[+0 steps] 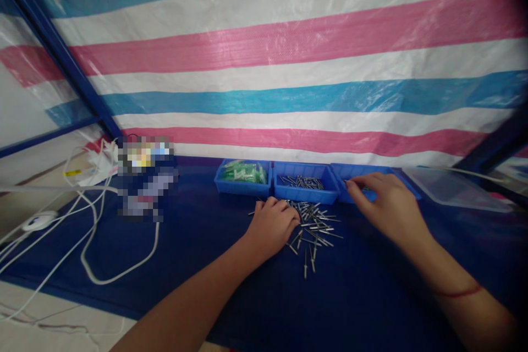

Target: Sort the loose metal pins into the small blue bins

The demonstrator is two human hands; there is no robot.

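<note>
A loose pile of silver blind rivets (315, 224) lies on the dark blue tabletop. My left hand (274, 225) rests at the left edge of this pile, fingers curled down among the rivets and tips partly hidden. Above the right-hand blue bin (402, 180) is my right hand (388, 206), thumb and forefinger pinched together; anything between them is too small to make out. My hand covers most of that bin's inside. More rivets (303, 182) lie in the middle blue bin (317, 196), just behind the pile.
The left blue bin (241, 187) holds green items in clear plastic (243, 172). A clear plastic sheet or lid (456, 190) lies at the right. White cables (97, 231) and a blurred-out patch (146, 181) occupy the left side. A striped tarp (272, 49) hangs behind the table.
</note>
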